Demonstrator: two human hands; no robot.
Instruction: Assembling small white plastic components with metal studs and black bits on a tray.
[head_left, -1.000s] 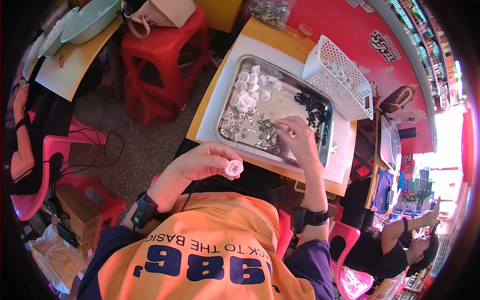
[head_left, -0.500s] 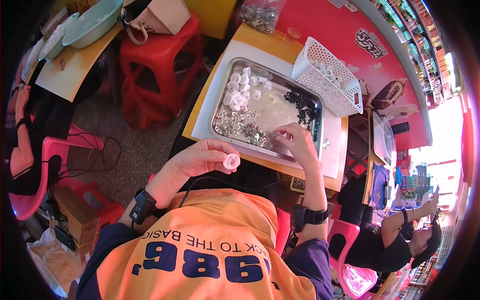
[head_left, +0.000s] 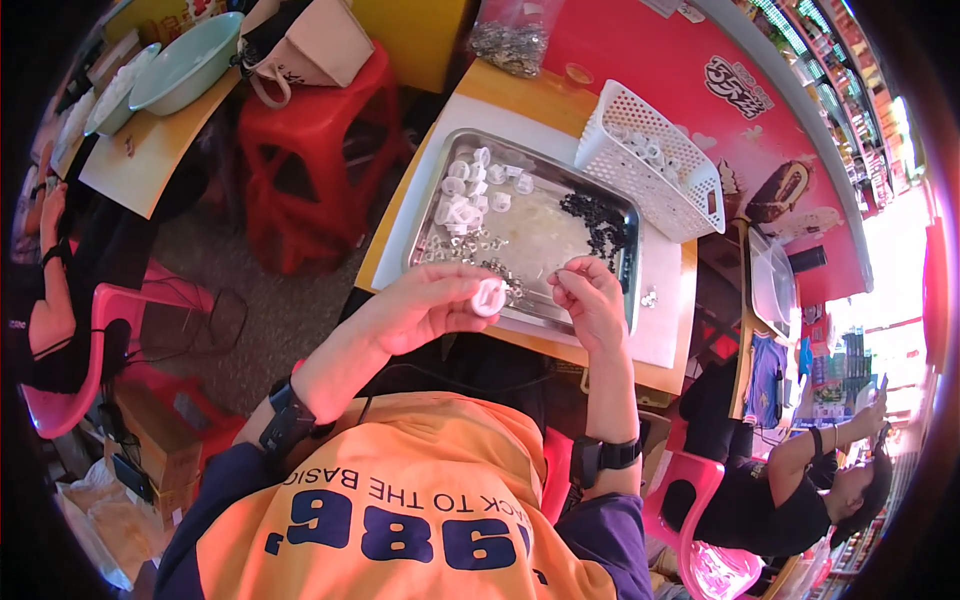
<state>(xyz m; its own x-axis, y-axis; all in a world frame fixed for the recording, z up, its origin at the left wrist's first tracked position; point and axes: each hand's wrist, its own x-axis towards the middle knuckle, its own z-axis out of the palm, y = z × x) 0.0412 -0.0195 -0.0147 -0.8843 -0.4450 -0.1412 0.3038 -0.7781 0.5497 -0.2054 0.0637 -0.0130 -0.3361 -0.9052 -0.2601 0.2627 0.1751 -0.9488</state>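
L grip (head_left: 430,308) holding wht cap (head_left: 489,297), R grip (head_left: 594,300) unclear, tray (head_left: 535,225) on wht-covered tbl (head_left: 530,98) by red wall (head_left: 635,55).

White round part (head_left: 488,297); black pieces (head_left: 597,222); silver tray (head_left: 535,225); orange-navy shirt (head_left: 400,440).

white sheet (head_left: 662,312) on yellow table (head_left: 530,98)

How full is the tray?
The tray is partly full: white parts and metal bits toward the left, black bits right, bare between.
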